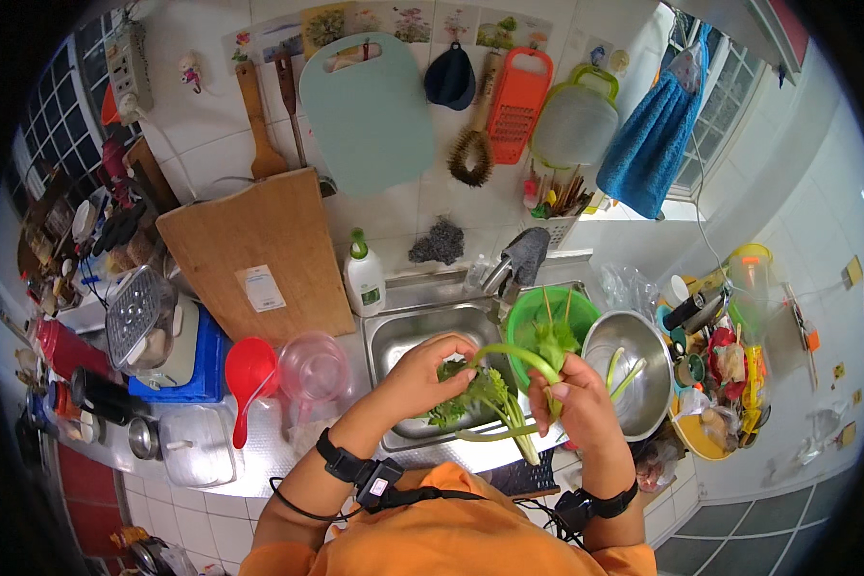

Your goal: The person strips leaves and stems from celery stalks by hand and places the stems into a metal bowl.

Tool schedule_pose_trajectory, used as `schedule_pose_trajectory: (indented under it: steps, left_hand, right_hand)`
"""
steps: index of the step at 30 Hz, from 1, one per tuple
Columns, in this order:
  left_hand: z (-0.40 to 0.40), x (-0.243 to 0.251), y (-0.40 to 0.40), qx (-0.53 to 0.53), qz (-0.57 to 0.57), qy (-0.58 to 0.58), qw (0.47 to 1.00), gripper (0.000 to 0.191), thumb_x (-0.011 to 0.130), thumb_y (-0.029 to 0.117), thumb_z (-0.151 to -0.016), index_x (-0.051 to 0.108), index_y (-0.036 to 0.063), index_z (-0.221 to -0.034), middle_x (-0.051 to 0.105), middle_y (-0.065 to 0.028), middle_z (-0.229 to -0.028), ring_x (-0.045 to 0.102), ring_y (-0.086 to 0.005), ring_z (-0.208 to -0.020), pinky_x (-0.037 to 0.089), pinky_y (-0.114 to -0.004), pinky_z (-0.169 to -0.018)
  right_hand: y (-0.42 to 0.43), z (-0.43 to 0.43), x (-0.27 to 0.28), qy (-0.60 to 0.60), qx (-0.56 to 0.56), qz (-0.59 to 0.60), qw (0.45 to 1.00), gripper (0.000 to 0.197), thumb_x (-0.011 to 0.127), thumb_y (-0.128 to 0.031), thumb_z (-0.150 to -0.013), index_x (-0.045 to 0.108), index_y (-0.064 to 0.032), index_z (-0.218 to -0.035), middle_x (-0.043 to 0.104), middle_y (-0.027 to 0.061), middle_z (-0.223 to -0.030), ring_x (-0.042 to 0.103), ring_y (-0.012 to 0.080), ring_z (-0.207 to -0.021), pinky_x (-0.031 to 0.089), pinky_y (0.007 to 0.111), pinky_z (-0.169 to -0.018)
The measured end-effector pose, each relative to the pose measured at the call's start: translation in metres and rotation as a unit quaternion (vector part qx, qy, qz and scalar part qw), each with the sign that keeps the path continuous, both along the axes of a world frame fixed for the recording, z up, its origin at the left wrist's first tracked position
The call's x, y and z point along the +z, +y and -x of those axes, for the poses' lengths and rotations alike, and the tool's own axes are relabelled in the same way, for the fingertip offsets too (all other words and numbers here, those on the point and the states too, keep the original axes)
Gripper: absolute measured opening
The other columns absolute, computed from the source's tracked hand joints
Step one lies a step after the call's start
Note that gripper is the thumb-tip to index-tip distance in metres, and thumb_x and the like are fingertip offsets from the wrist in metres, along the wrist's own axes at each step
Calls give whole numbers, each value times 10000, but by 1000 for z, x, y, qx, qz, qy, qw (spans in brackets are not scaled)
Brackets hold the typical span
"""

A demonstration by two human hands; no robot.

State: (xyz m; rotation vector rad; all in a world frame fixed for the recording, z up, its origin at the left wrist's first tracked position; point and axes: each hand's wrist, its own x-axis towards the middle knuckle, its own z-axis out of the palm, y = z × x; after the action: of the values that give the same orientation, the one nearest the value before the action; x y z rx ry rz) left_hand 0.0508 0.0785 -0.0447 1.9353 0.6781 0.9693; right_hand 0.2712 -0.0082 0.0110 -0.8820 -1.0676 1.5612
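Observation:
My right hand (572, 396) grips a bent green celery stalk (522, 353) with a leafy piece at its upper end. The stalk arches across to my left hand (443, 367), whose thumb and fingers close around its far end, near some leaves. Below, leafy celery (500, 399) lies over the stainless steel sink (396, 338), its pale stalk ends at the front rim. Behind my right hand are a green plastic basin (522, 324), with thin stems standing in it, and a steel bowl (655, 392) holding a few cut stalks (626, 378).
A red ladle (250, 367) and a clear pink plastic container (313, 367) sit left of the sink. A white bottle (365, 281) and a wooden board (259, 245) stand behind. The faucet (498, 275) bears a grey cloth. A yellow basket (698, 435) of goods is at right.

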Motion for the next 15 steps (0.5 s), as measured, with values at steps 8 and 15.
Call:
schedule_pose_trajectory:
  steps: [8,15]
  left_hand:
    - [12,55,-20,-70,-112,100,986,212,658,143,-788,605,71,-981,614,-86,-885,575,-261,-878,435,-356,-819]
    - [21,53,-31,106,-211,80,968,243,697,174,-746,594,79,-944,619,-62,-934,563,-269,-936,435,-383,-827]
  right_hand:
    - [4,39,-4,-317,-38,-121,940,192,654,-114,-831,588,21,-952,592,67,-787,519,111,-616,411,246,-543]
    - [7,51,5,-416,-86,-152,893,109,589,-78,-871,563,25,-896,585,72,-685,520,109,-579,418,264,-522]
